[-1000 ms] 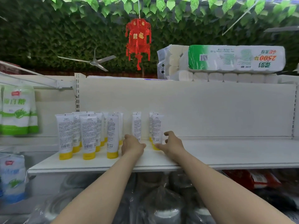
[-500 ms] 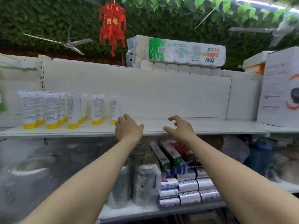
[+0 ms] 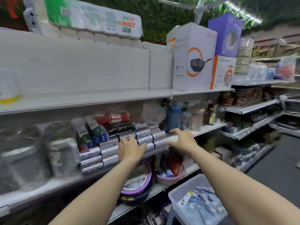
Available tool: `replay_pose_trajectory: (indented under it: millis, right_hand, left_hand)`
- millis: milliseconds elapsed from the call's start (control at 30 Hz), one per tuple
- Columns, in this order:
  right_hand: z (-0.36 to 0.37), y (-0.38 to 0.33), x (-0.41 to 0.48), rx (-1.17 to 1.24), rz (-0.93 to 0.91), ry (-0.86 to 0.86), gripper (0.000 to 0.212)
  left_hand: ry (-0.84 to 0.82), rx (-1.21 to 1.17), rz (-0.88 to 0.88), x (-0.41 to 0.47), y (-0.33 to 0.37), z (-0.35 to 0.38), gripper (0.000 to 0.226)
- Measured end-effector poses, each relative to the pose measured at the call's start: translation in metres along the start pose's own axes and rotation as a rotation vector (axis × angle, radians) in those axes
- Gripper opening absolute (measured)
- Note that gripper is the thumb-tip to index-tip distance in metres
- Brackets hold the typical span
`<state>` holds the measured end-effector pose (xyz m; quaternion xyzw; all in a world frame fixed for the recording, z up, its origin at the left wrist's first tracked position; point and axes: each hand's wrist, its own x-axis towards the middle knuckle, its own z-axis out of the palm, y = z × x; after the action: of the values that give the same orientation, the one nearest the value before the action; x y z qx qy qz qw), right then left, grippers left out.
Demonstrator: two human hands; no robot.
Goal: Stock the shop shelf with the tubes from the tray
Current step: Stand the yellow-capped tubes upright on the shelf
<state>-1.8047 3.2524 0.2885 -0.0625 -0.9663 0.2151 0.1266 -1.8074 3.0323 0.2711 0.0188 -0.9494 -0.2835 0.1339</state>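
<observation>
Both hands have dropped from the top shelf point(image 3: 90, 99) since a moment ago and now hover in front of the shelf below it, while the view has swung right and down. Left hand point(image 3: 129, 149) and right hand point(image 3: 182, 140) are apart, fingers spread, empty. They hang before silver packs point(image 3: 144, 140) stacked in rows; the print on those packs is too blurred to read.

Far to the left of the hands and higher, one white tube point(image 3: 8, 88) with a yellow cap stands on the top shelf at the frame's edge. Above the hands on the very top lies a pack of toilet rolls point(image 3: 90, 18), its label upside down, showing "2500". Up and right of the right hand stands a white box point(image 3: 193, 59) picturing a dark pan inside an orange ring.

Below the right arm sits the tray point(image 3: 181, 190), a pale plastic bin holding blue-and-white tubes point(image 3: 203, 203) lying flat. Below the left hand are a purple-rimmed basin point(image 3: 138, 185) and a pink bowl point(image 3: 170, 177) with small packets in it.
</observation>
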Motion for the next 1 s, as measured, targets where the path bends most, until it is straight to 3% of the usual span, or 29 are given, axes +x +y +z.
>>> replay_pose_trajectory:
  millis: [300,533,767,1000]
  right_hand:
    - [0.009,0.159,-0.011,-0.074,0.21,-0.059,0.061]
    - [0.041,0.246,0.046,-0.078,0.299,-0.114,0.057]
    - [0.103,0.327,0.14,-0.083,0.358,-0.266,0.06]
    - [0.174,0.391,0.191,-0.031,0.372,-0.474,0.056]
  left_hand:
    - [-0.207,0.068,0.116,-0.014,0.081,0.135,0.068]
    - [-0.311,0.034,0.14,0.034,0.129,0.243,0.065]
    - [-0.478,0.038,0.03,0.103,0.148,0.361,0.066]
    - [-0.63,0.092,-0.12,0.132,0.125,0.46,0.071]
